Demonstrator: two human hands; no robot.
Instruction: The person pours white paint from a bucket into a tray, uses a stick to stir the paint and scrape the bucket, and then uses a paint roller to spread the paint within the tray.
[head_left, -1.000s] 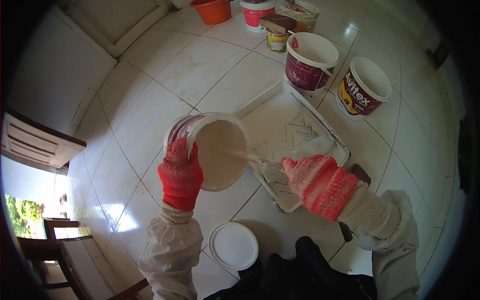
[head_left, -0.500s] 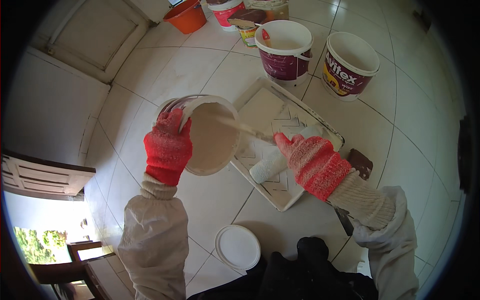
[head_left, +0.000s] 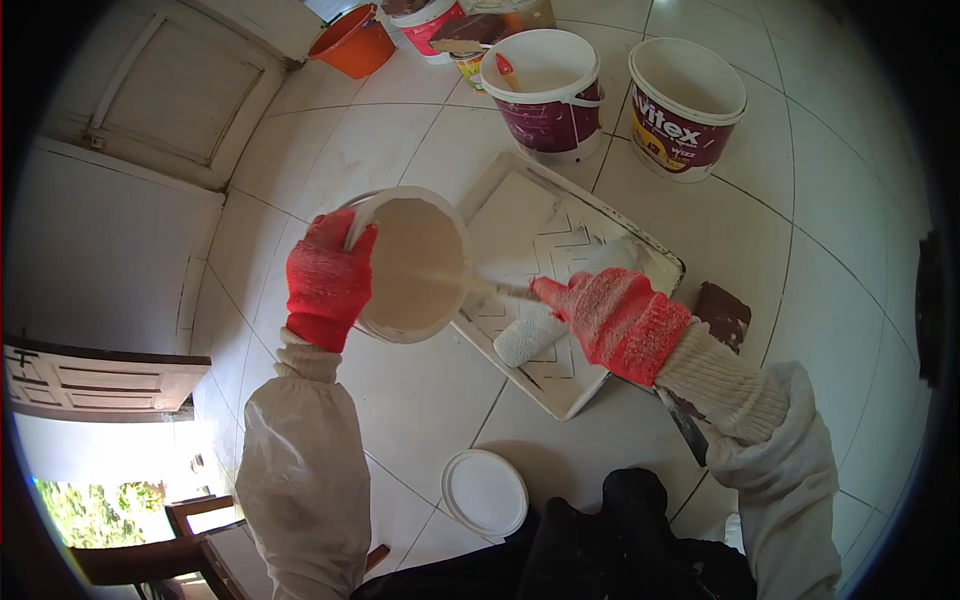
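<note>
My left hand (head_left: 330,275), in a red-and-cream work glove, is closed on the upper left rim of a white paint bucket (head_left: 455,222). The bucket is tilted, its mouth facing me and coated inside with beige paint. In the matching glove, my right hand (head_left: 625,325) is closed around a paintbrush (head_left: 515,291). The brush's pale, motion-blurred end reaches into the bucket mouth. Beneath my right hand lies a paint tray (head_left: 500,195) with some paint in it. A white roller (head_left: 525,340) rests across the tray, partly hidden by that hand.
Two maroon-and-white buckets (head_left: 545,120) (head_left: 685,110) stand beyond the tray, one holding a red-handled tool (head_left: 506,70). An orange tub (head_left: 355,45) is at the far left. A white lid (head_left: 485,492) lies on the tiles near my dark-clothed legs. A brown block (head_left: 722,312) sits right of the tray.
The brush end has swung lower inside the bucket, and my right hand has shifted slightly left and down. My left hand still grips the bucket, which faces me more. The view has shifted a little.
</note>
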